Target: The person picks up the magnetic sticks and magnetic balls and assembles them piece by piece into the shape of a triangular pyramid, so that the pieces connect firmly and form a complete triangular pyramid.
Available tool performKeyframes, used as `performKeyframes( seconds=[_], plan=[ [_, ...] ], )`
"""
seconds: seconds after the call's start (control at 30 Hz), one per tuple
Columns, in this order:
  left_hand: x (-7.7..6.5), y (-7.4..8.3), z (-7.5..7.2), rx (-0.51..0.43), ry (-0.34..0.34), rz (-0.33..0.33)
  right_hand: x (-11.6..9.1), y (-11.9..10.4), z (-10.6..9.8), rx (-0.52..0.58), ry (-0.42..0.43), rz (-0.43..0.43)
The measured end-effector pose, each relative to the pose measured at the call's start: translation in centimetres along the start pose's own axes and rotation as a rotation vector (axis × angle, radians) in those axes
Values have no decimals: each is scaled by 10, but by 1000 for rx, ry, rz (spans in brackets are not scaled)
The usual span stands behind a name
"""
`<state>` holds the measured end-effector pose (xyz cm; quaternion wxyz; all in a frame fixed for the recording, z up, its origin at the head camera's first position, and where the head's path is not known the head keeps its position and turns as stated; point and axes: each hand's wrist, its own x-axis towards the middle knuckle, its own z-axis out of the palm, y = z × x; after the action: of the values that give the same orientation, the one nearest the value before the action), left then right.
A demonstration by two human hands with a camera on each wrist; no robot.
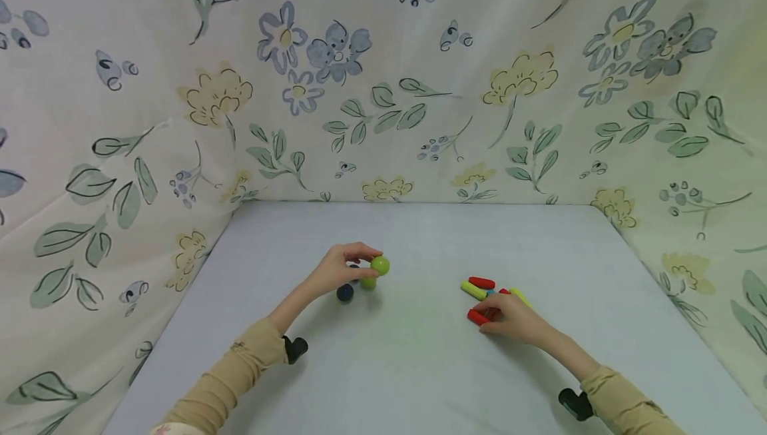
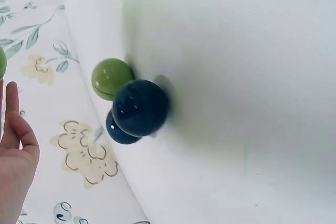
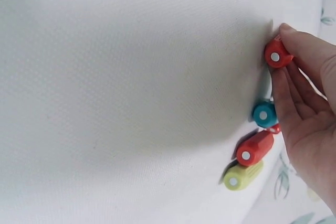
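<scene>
My left hand [image 1: 335, 267] pinches a shiny green ball [image 1: 380, 265] between thumb and fingertips, above the table. Below that hand lie a second green ball [image 2: 112, 78] and two dark blue balls [image 2: 140, 107], close together in the left wrist view. My right hand [image 1: 514, 318] holds a short red rod [image 3: 276, 53] with a white dot on its end, gripped by thumb and fingers low over the table. Near its fingers, in the right wrist view, are a blue rod [image 3: 264, 114], another red rod [image 3: 255, 148] and a yellow rod [image 3: 243, 176].
On the white tabletop [image 1: 407, 368], a red rod [image 1: 482, 282] and a yellow rod [image 1: 473, 290] lie just beyond the right hand, with another yellow rod [image 1: 520, 297] behind it. Floral cloth [image 1: 383, 88] hangs along the back and sides.
</scene>
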<state>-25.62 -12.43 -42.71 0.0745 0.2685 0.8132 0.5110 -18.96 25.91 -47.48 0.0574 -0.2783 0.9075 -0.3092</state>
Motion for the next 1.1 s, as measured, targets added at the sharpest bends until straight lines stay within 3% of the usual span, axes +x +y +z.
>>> performKeyframes(
  seconds=[0.37,0.6,1.1],
  plan=[
    [13,18,17,-98,85,-6,1,-1,-2,12,-14,-16],
    [20,16,34,-159,131,13,2,0,-1,-4,-14,-3],
    [18,17,60,-125,31,-31,2,-6,-3,10,-18,17]
  ],
)
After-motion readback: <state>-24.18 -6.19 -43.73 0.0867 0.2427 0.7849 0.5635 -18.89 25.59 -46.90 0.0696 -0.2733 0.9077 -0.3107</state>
